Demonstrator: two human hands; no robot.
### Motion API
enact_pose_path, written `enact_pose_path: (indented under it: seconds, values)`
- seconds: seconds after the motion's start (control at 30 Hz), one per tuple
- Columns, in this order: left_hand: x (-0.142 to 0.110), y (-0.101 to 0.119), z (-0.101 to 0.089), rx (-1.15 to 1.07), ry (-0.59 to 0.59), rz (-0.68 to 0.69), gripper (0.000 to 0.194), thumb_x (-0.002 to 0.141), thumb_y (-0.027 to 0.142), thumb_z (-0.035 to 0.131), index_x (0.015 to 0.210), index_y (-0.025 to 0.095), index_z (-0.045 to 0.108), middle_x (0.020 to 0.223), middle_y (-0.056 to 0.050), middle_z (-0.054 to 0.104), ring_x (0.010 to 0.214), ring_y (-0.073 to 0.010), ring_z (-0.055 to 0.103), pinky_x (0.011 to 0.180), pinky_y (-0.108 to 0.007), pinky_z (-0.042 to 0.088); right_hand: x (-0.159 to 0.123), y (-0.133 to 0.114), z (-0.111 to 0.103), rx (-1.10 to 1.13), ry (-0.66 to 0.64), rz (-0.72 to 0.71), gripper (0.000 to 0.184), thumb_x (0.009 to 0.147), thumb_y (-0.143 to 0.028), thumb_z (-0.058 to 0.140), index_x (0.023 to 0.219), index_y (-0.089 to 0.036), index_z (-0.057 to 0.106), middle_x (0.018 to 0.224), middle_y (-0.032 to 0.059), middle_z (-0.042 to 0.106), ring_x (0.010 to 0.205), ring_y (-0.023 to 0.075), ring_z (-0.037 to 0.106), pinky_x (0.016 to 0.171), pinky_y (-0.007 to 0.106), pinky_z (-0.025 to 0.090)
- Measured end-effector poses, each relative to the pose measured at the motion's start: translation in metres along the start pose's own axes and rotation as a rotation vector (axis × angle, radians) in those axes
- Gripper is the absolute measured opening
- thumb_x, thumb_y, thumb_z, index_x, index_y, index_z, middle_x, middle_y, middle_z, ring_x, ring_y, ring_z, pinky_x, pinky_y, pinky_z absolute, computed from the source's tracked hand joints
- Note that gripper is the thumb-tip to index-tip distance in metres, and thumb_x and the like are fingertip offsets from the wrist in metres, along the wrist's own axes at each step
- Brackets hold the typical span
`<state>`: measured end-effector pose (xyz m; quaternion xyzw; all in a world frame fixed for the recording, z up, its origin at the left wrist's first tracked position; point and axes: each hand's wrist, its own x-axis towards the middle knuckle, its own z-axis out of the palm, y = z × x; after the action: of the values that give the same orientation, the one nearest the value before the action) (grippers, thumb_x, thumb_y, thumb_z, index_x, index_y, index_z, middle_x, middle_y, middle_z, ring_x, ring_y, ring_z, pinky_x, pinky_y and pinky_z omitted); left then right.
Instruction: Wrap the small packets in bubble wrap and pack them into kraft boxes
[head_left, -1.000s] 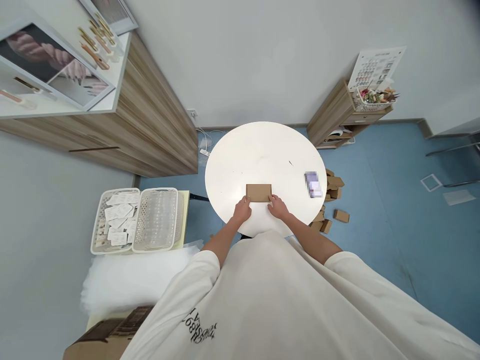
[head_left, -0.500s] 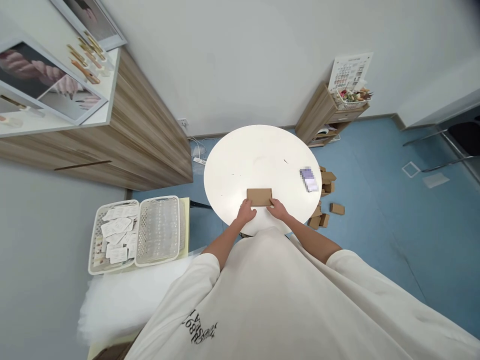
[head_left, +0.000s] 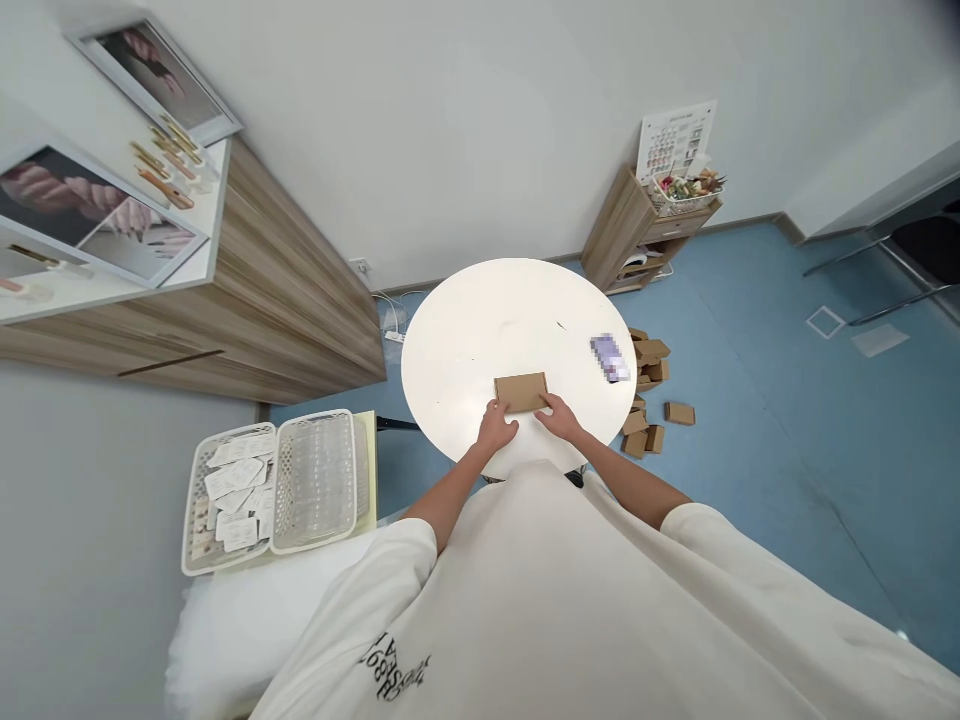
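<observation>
A small brown cardboard box [head_left: 522, 391], its lid closed, lies near the front of the round white table [head_left: 510, 310]. My left hand [head_left: 496, 427] grips its near left corner. At the near right corner, my right hand [head_left: 559, 417] has thumb and fingers closed on the box edge. The fingertips under and behind the cardboard are partly hidden. A blurred purple and white item [head_left: 609, 357] lies at the table's right side.
Several cardboard boxes [head_left: 646, 437] lie on the blue floor right of the table. White baskets [head_left: 315, 480], one with paper packets, stand at left. A wooden cabinet [head_left: 300, 270] is far left; a small wooden shelf [head_left: 616, 225] stands against the wall.
The camera view has shifted and tilted slightly. Both hands keep their hold on the box, which appears turned a little on the table.
</observation>
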<state>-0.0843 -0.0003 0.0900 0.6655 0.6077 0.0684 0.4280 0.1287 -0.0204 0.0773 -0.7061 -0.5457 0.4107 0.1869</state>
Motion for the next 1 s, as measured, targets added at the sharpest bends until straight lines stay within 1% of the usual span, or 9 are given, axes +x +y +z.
enact_pose_path:
  seconds: [0.13,0.27,0.47,0.63,0.77,0.9,1.0]
  values:
    - [0.010,0.026,0.017,0.007,0.030,0.004,0.050,0.084,0.030,0.062,0.133,0.022,0.056,0.154,-0.012,0.038,0.126,-0.0299,0.057,0.102,-0.038,0.048,0.004,0.018,-0.024,0.007,0.032,-0.029,0.062,0.087,-0.037,0.061,0.146,-0.022,0.051,0.151,0.0101,0.048,0.137,0.0258,0.048,0.117,0.040,0.038]
    - [0.023,0.063,0.043,0.000,0.048,0.022,0.048,0.083,0.028,0.063,0.130,0.022,0.059,0.152,-0.012,0.038,0.125,-0.0297,0.058,0.103,-0.039,0.049,0.003,0.040,-0.063,0.002,0.069,-0.042,0.061,0.088,-0.038,0.060,0.147,-0.023,0.051,0.152,0.0087,0.047,0.140,0.0267,0.044,0.118,0.042,0.036]
    - [0.043,0.130,0.092,-0.013,0.088,0.064,0.043,0.082,0.026,0.064,0.125,0.022,0.061,0.148,-0.012,0.040,0.127,-0.0291,0.056,0.106,-0.039,0.047,-0.001,0.085,-0.131,-0.021,0.115,-0.031,0.060,0.090,-0.042,0.058,0.147,-0.025,0.050,0.157,0.0081,0.041,0.145,0.0293,0.037,0.119,0.046,0.034]
    - [0.052,0.186,0.136,0.010,0.105,0.082,0.043,0.082,0.026,0.065,0.125,0.023,0.061,0.148,-0.012,0.040,0.130,-0.0308,0.054,0.109,-0.043,0.045,-0.010,0.126,-0.182,-0.021,0.168,-0.016,0.060,0.089,-0.043,0.057,0.147,-0.026,0.051,0.156,0.0076,0.042,0.144,0.0309,0.037,0.119,0.048,0.033]
    - [0.062,0.228,0.168,0.032,0.106,0.141,0.042,0.082,0.026,0.065,0.124,0.022,0.061,0.147,-0.013,0.040,0.132,-0.0318,0.051,0.112,-0.045,0.042,-0.017,0.155,-0.223,-0.010,0.239,-0.009,0.060,0.090,-0.047,0.056,0.145,-0.026,0.051,0.156,0.0086,0.041,0.143,0.0325,0.038,0.117,0.049,0.035]
    - [0.086,0.277,0.192,0.055,0.082,0.242,0.042,0.081,0.026,0.064,0.123,0.022,0.062,0.146,-0.014,0.042,0.132,-0.0320,0.052,0.113,-0.046,0.042,-0.017,0.182,-0.267,-0.003,0.371,0.009,0.062,0.089,-0.052,0.054,0.145,-0.025,0.051,0.152,0.0106,0.045,0.140,0.0332,0.039,0.115,0.050,0.036]
    - [0.116,0.323,0.200,0.073,0.052,0.349,0.042,0.080,0.026,0.064,0.122,0.018,0.063,0.146,-0.016,0.043,0.137,-0.0325,0.047,0.115,-0.044,0.039,-0.012,0.199,-0.302,0.018,0.468,0.047,0.064,0.089,-0.053,0.054,0.146,-0.024,0.049,0.151,0.0117,0.046,0.140,0.0327,0.039,0.115,0.051,0.035]
